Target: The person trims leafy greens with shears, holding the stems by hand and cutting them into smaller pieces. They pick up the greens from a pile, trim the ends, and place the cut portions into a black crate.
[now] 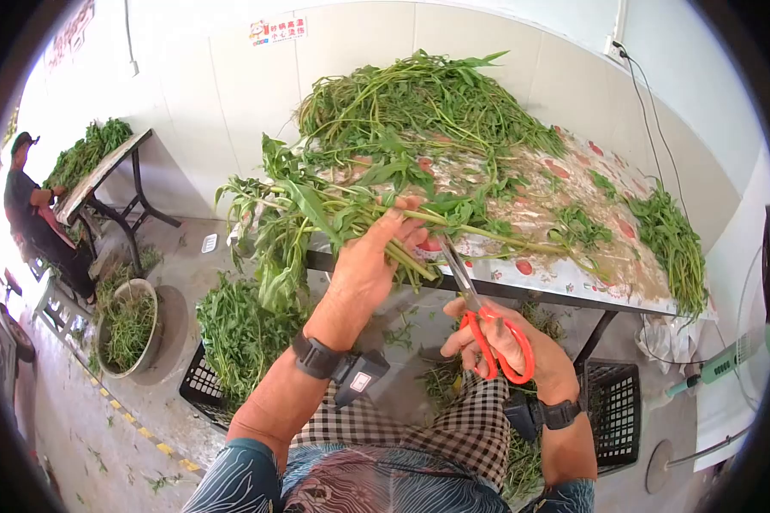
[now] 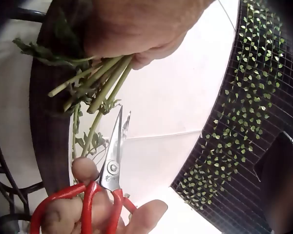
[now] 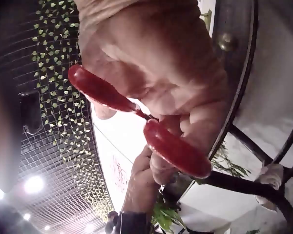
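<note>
My left hand (image 1: 364,269) grips a bunch of leafy green stems (image 1: 312,205) over the near edge of the table. The bare stem ends (image 2: 107,85) stick out past the fingers, and the leaves spread to the left. In my right hand (image 1: 543,359) are red-handled scissors (image 2: 112,168), with fingers and thumb through the loops. Their blades stand slightly apart, tips close to the stem ends in the left wrist view. One long stem (image 1: 518,242) stretches right, beyond the bunch. The right wrist view shows the red handles (image 3: 178,148) against the palm.
A big heap of greens (image 1: 428,103) lies at the back of the flowered tablecloth (image 1: 522,272), another pile (image 1: 672,244) at its right end. Below stand a crate of greens (image 1: 201,376), a black crate (image 1: 616,415) and a tub (image 1: 152,329). A person (image 1: 38,205) works at another table.
</note>
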Demonstrator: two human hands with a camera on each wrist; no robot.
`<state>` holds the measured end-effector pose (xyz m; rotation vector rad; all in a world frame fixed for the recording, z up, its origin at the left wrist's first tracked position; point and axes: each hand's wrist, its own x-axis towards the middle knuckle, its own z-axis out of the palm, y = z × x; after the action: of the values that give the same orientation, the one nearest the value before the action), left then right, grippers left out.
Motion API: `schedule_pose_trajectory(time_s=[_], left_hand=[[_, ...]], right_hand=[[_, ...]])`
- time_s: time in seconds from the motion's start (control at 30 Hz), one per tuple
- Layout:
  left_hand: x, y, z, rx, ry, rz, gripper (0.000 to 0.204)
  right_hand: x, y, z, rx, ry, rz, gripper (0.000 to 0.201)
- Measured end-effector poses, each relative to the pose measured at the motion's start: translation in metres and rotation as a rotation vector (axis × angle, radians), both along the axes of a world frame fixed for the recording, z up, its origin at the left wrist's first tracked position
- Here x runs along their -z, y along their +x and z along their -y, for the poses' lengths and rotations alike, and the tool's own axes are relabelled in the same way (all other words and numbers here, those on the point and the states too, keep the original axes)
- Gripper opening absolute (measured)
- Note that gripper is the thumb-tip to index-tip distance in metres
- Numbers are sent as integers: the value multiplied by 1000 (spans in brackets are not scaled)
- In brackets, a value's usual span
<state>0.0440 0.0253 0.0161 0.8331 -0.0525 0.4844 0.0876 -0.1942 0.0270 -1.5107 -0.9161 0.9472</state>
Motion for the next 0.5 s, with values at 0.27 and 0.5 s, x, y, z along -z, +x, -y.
schedule_pose_trajectory(time_s=[0.27, 0.5], left_hand=[[2, -1, -3, 45, 22, 0, 35], [-1, -3, -3, 69, 61, -10, 37]], right_hand=[[-5, 11, -14, 50, -52, 66, 93], [-10, 16, -17, 108, -49, 184, 75]])
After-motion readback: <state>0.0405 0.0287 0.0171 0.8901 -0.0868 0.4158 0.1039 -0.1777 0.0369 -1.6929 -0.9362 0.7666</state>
